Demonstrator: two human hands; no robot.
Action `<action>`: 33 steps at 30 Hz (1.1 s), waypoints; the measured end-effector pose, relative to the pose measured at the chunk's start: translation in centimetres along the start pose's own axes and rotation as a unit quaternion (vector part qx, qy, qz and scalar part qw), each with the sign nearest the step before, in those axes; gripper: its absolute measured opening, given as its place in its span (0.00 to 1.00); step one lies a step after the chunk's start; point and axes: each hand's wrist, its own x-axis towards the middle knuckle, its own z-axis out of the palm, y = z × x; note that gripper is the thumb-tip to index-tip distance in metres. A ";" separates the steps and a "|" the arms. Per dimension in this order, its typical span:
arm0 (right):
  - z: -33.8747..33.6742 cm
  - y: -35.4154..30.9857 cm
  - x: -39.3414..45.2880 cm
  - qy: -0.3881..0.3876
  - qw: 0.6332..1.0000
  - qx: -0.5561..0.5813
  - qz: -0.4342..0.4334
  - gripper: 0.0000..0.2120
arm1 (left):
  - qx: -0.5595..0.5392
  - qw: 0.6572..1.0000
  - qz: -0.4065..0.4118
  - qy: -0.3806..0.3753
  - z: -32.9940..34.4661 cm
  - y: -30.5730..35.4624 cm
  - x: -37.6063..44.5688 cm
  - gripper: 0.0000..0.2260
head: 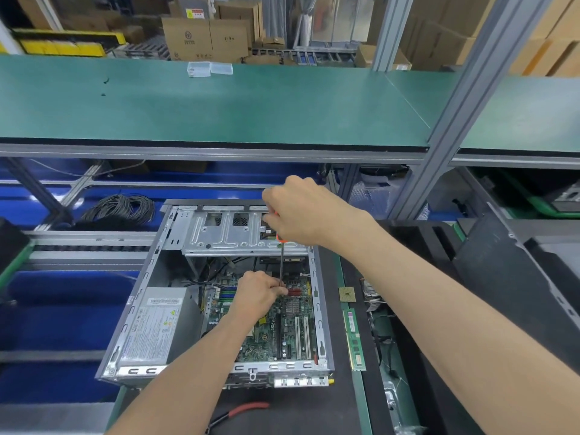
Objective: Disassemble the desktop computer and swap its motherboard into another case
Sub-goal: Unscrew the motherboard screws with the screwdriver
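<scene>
Undoing a screw on the green motherboard (284,332) inside the open grey metal computer case (175,249).
Right hand (298,211) is gripping the orange-handled screwdriver (281,262) upright while left hand (259,295) is pinching its shaft; best keeping it vertical so it isn't slipping.

An electronics assembly workshop beside a warehouse: a long green-matted workbench (219,105) on aluminium framing (452,120), stacked cardboard boxes (205,37) behind, coiled cables (120,208) below, an opened computer case (175,296) on the line.
</scene>
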 end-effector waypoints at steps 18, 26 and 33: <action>-0.7 1.4 -0.4 -0.077 0.981 0.169 -0.053 0.13 | 0.024 1.000 0.003 -0.011 -0.1 0.2 -0.2 0.14; -0.2 0.6 -0.4 0.018 0.998 -0.026 0.045 0.15 | 0.028 1.000 -0.007 -0.007 0.0 0.4 -0.2 0.14; -1.3 1.0 -0.5 -0.085 0.983 0.149 -0.071 0.12 | 0.024 0.999 -0.017 -0.029 -0.1 0.2 -0.1 0.15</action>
